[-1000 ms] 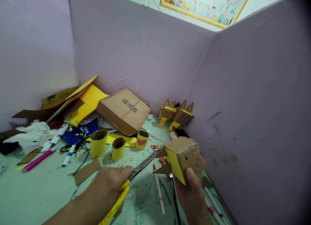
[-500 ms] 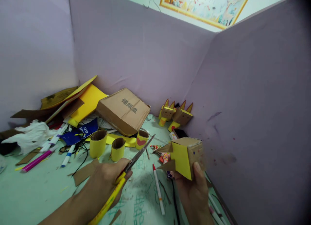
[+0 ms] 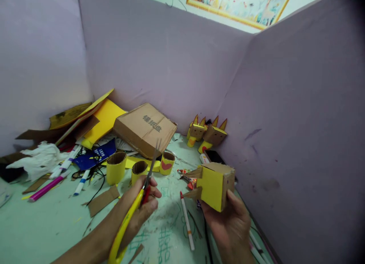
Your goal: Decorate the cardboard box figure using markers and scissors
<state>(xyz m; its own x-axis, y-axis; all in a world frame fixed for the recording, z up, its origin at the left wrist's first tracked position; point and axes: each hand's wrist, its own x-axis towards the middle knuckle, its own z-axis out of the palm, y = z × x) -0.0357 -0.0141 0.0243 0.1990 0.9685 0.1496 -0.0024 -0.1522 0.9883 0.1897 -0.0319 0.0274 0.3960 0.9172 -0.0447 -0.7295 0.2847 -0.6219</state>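
Observation:
My left hand (image 3: 139, 209) is closed around a pair of scissors (image 3: 129, 218) with yellow handles, its blades pointing up and away. A small red piece shows between the fingers; I cannot tell what it is. My right hand (image 3: 230, 228) grips a small cardboard box head (image 3: 212, 188) from below and the right. One side is yellow, and two pointed cardboard spikes stick out to the left. Beyond the left hand stand three yellow cardboard tubes, the leftmost tube (image 3: 115, 174) being the tallest and the right tube (image 3: 167, 167) bearing a red heart. A red-capped marker (image 3: 186, 220) lies between the hands.
A flat cardboard box (image 3: 145, 129) leans at the back beside yellow sheets (image 3: 104, 119). Two finished-looking cardboard figures, one figure (image 3: 213, 135) larger, stand in the corner. Crumpled tissue (image 3: 40, 159), several markers and scraps crowd the left. Purple panels (image 3: 171, 59) surround the table.
The scissors have turned more upright, and the left hand's fingers have shifted on them. The box head has turned slightly, showing more of its yellow side, with my right hand still around it.

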